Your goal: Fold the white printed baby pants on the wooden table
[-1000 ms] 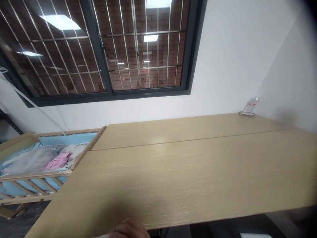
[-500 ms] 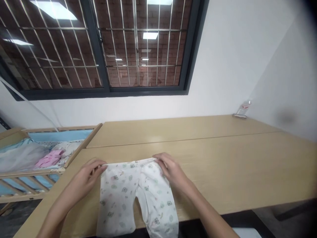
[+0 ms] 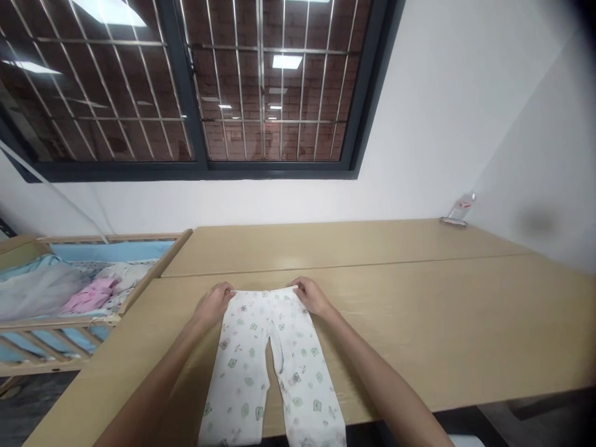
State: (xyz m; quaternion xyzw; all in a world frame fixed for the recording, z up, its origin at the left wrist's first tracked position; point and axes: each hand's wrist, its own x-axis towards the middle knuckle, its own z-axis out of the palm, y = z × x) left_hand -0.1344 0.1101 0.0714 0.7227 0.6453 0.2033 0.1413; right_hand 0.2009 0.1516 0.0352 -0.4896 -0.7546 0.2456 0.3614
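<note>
To the crib's (image 3: 156,272) right, patterned trousers (image 3: 300,372) extend lengthwise from the hands toward the wearer, over the worktop (image 3: 419,316). The left hand (image 3: 216,304), nearer the crib, pinches one waistband corner; the right hand (image 3: 311,297), farther from the crib, pinches the other. Whether the cloth rests or hovers is hard to tell.

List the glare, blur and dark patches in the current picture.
Head view: bright lights glare in the barred window, and a soft pale sheen lies on the wooden table; head view: a blurred grey smudge shows against the right-hand wall, and the upper right corner darkens; head view: the patterned white trousers look fairly crisp.
</note>
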